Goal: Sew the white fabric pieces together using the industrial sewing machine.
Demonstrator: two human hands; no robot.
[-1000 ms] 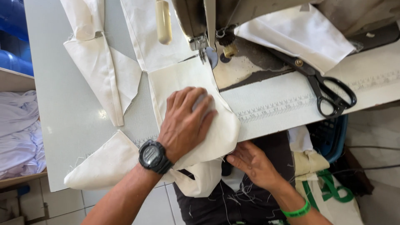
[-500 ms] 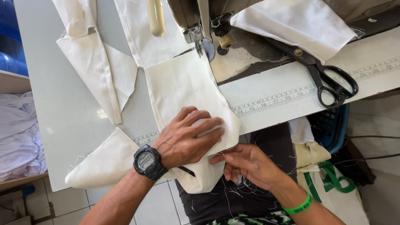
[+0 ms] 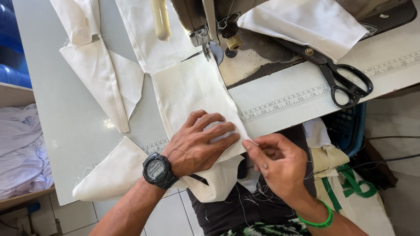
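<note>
Head view showed the left hand (image 3: 199, 144) pressed flat, fingers spread, on a cream fabric piece (image 3: 192, 94) while the right hand (image 3: 278, 164) pinched its corner just beside; black scissors (image 3: 345, 83) lay well beyond the right hand.

Cream fabric piece (image 3: 192, 94), black scissors (image 3: 339, 78) (green wristband (image 3: 316, 222)).

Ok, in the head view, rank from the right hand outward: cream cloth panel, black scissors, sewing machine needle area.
1. Cream cloth panel, touching the right hand at its left.
2. Black scissors, up and to the right.
3. Sewing machine needle area, top centre.
</note>
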